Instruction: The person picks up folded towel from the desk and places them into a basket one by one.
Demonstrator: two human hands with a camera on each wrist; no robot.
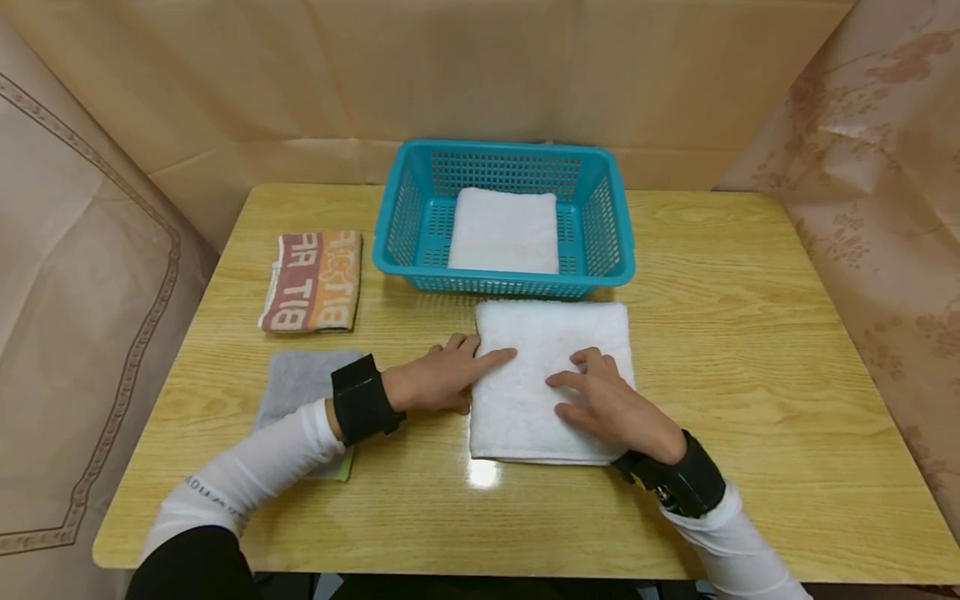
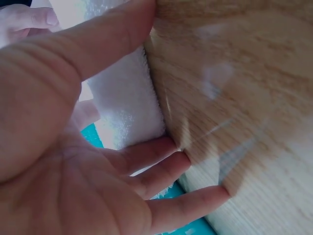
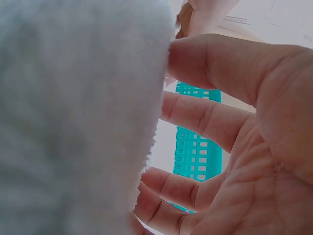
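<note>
A folded white towel lies flat on the table in front of the basket. My left hand is at its left edge, index finger stretched over the top of the towel. In the left wrist view, the thumb and the other fingertips come down on the wood beside the thick folded edge. From the right, my right hand rests spread fingertips on the towel's upper face. The right wrist view has those fingers extended against the white terry cloth.
Behind the towel stands a teal plastic basket with another folded white towel inside. A folded red and orange patterned towel lies at the left. Nearer, a grey folded cloth is partly under my left forearm. Wooden tabletop extends to the right.
</note>
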